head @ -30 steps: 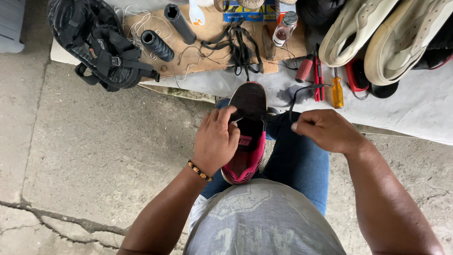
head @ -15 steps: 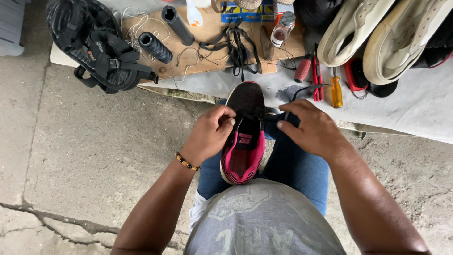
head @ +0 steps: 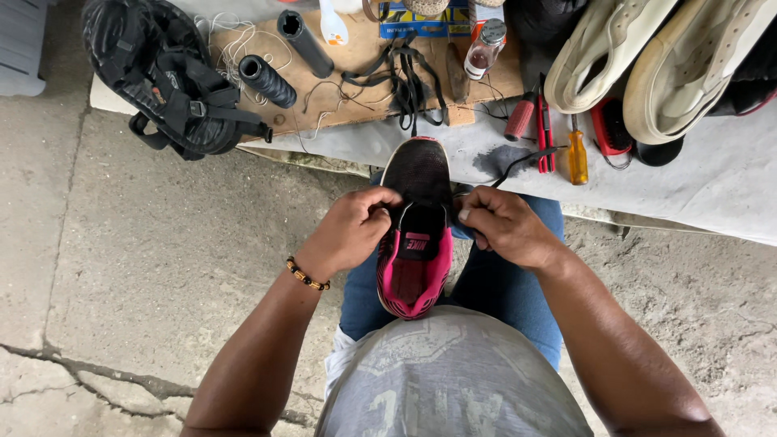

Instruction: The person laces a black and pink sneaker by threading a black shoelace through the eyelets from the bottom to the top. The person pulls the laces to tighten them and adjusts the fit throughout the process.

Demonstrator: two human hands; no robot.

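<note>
A black and pink sneaker (head: 417, 235) rests on my lap, toe pointing away from me. My left hand (head: 350, 229) grips its left side near the tongue, fingers curled against the eyelets. My right hand (head: 500, 225) presses against the shoe's right side and pinches a black shoelace (head: 518, 159) that trails up towards the grey cloth. Both hands sit close together at the middle of the shoe. My blue jeans (head: 502, 283) show beneath.
A wooden board (head: 356, 61) holds two black thread spools (head: 269, 79), black laces and a small glass bottle (head: 484, 48). On the grey cloth (head: 712, 178) lie red pliers, a yellow screwdriver (head: 577, 155) and white shoes (head: 647, 57). A black bag (head: 162, 77) lies left.
My right hand has moved left, from holding the lace out to the side to sitting against the shoe. My left hand has slid down along the shoe's left side.
</note>
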